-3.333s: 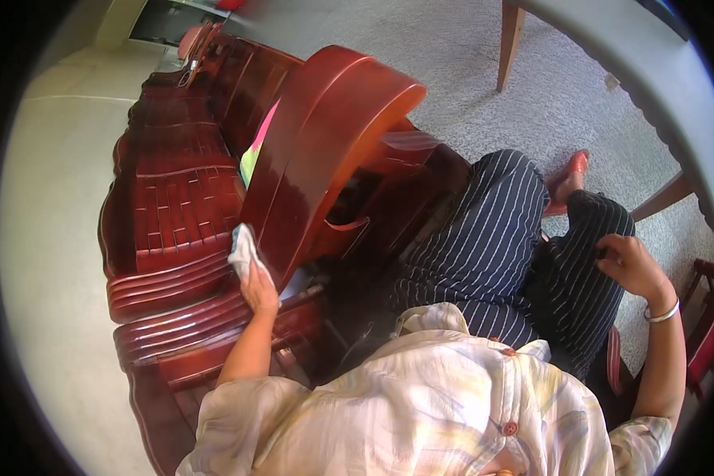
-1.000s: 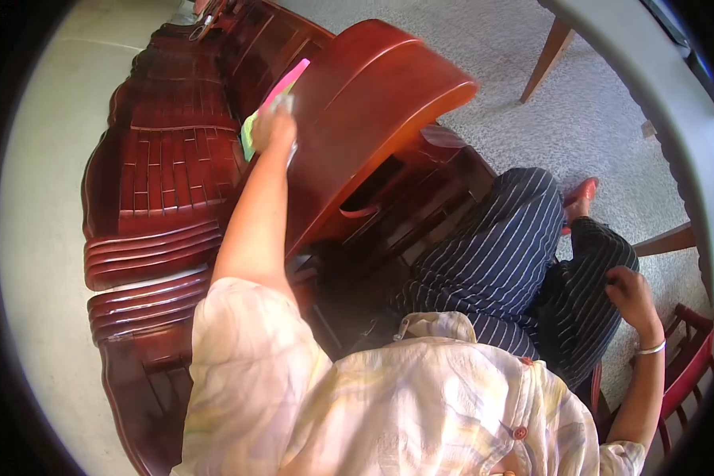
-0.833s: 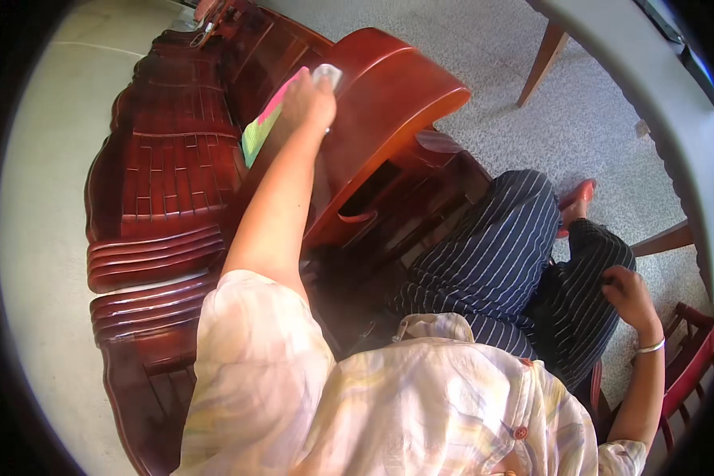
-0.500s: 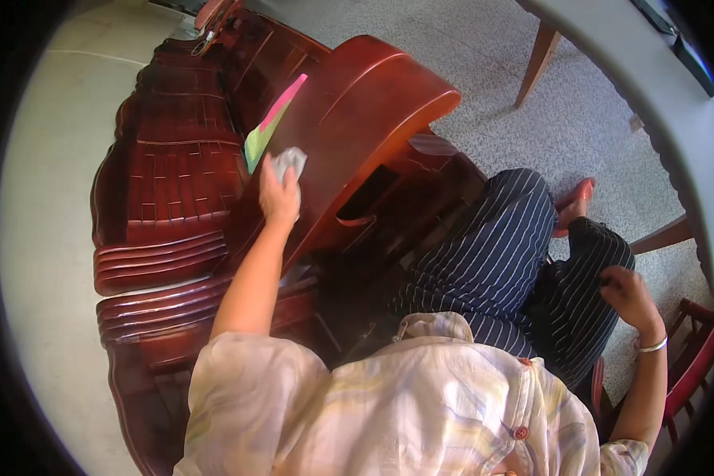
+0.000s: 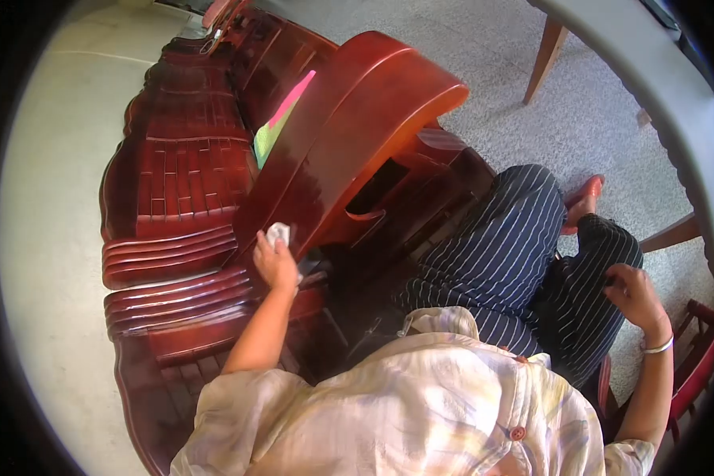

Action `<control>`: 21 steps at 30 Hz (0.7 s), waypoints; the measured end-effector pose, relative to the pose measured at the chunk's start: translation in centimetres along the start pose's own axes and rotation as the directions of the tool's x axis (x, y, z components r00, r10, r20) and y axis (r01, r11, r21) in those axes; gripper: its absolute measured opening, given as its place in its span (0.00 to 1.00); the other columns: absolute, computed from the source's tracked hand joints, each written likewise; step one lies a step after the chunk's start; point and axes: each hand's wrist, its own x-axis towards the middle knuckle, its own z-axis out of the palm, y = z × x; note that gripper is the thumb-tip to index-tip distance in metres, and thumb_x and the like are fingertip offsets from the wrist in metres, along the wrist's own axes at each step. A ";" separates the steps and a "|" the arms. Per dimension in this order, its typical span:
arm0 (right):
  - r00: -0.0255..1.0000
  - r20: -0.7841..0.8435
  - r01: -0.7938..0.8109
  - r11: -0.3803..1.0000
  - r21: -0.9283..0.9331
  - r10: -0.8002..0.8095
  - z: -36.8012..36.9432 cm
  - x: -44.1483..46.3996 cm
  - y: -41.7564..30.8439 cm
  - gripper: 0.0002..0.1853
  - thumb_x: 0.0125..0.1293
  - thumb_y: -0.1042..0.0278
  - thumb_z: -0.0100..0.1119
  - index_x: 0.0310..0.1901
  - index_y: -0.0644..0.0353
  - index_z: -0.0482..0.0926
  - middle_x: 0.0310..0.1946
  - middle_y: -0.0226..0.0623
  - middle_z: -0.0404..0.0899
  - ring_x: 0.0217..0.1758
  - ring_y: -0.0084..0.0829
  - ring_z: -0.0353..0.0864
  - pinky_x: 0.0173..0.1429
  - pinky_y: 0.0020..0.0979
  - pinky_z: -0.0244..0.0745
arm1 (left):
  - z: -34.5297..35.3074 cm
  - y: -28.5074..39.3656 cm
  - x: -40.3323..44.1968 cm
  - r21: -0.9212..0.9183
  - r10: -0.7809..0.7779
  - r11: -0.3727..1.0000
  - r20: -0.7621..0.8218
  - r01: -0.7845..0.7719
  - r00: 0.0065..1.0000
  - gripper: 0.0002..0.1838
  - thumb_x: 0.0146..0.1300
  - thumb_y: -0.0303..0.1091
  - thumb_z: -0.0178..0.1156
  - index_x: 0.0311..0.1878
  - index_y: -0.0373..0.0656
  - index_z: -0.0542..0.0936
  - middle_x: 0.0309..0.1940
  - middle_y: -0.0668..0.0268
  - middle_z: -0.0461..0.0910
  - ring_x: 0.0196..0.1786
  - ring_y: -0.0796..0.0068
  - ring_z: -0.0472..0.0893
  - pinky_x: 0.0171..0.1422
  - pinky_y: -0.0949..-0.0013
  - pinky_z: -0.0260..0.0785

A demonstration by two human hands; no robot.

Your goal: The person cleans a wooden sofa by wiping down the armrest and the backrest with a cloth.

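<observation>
A crumpled white cloth (image 5: 278, 233) is gripped in my left hand (image 5: 275, 262), its fingers closed around it. That hand is at the near, lower end of a broad, glossy red-brown wooden armrest (image 5: 373, 87), with the cloth against the wood. My right hand (image 5: 636, 297) rests by my knee over the dark striped trousers (image 5: 492, 238). Its fingers are loosely bent and apart from the thumb, and I see nothing held in it. A silvery bracelet (image 5: 658, 347) circles the right wrist.
Left of the armrest stretches a wooden bench (image 5: 186, 182) with slatted panels. A pink and green item (image 5: 282, 119) leans beside the armrest. A covered table (image 5: 650, 79) stands at the upper right, and a red wooden chair (image 5: 698, 357) at the lower right.
My left hand has slid down the armrest towards me, with the white cloth still in it. My right hand stays by the knee. The view has shifted slightly.
</observation>
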 end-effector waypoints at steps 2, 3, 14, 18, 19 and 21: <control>0.999 -0.025 0.025 1.000 -0.002 -0.025 0.2 0.2 0.5 0.13 0.44 0.77 0.57 0.35 0.68 0.73 0.17 0.43 0.71 0.19 0.32 0.72 0.24 0.30 0.65 | 0.2 4.9 -0.4 -0.106 0.059 0.993 0.014 -0.057 0.998 0.27 0.57 0.37 0.50 0.58 0.36 0.62 0.53 0.50 0.66 0.56 0.53 0.63 0.62 0.59 0.51; 0.999 -0.025 0.024 1.000 -0.003 -0.024 0.1 0.2 0.3 0.13 0.44 0.77 0.57 0.35 0.68 0.73 0.17 0.43 0.71 0.19 0.32 0.72 0.24 0.30 0.65 | 0.6 6.6 -0.2 -0.171 0.133 0.977 0.001 -0.131 0.991 0.27 0.57 0.37 0.49 0.58 0.35 0.62 0.53 0.50 0.66 0.57 0.53 0.63 0.62 0.58 0.50; 1.000 0.008 -0.012 1.000 0.012 0.012 -0.4 0.1 -0.4 0.13 0.45 0.76 0.58 0.35 0.68 0.73 0.15 0.41 0.71 0.18 0.29 0.73 0.24 0.29 0.65 | 1.7 22.8 3.8 -0.295 0.734 0.633 -0.067 -0.716 0.676 0.27 0.55 0.38 0.51 0.58 0.38 0.63 0.54 0.45 0.63 0.59 0.45 0.59 0.64 0.54 0.49; 1.000 -0.016 -0.020 0.999 0.037 0.020 -0.1 0.2 0.2 0.12 0.45 0.77 0.58 0.34 0.68 0.73 0.14 0.41 0.71 0.18 0.29 0.73 0.24 0.28 0.65 | 1.5 26.1 4.6 -0.334 0.825 0.496 -0.106 -0.801 0.555 0.26 0.53 0.39 0.53 0.56 0.39 0.66 0.52 0.45 0.64 0.58 0.46 0.60 0.64 0.54 0.50; 1.000 -0.008 -0.029 0.999 0.035 0.029 -0.2 0.2 0.0 0.12 0.45 0.76 0.58 0.34 0.68 0.73 0.14 0.41 0.71 0.18 0.29 0.72 0.24 0.28 0.65 | 2.0 26.7 5.0 -0.305 0.829 0.504 -0.091 -0.808 0.552 0.27 0.54 0.40 0.54 0.58 0.42 0.66 0.54 0.48 0.64 0.59 0.51 0.61 0.63 0.58 0.51; 0.999 -0.003 -0.041 0.999 0.033 0.041 -0.3 0.2 -0.1 0.12 0.45 0.76 0.58 0.34 0.68 0.74 0.14 0.41 0.71 0.18 0.29 0.72 0.24 0.28 0.65 | 2.7 28.1 5.7 -0.288 0.842 0.490 -0.089 -0.823 0.532 0.27 0.54 0.40 0.54 0.58 0.43 0.66 0.54 0.48 0.64 0.60 0.51 0.61 0.64 0.58 0.51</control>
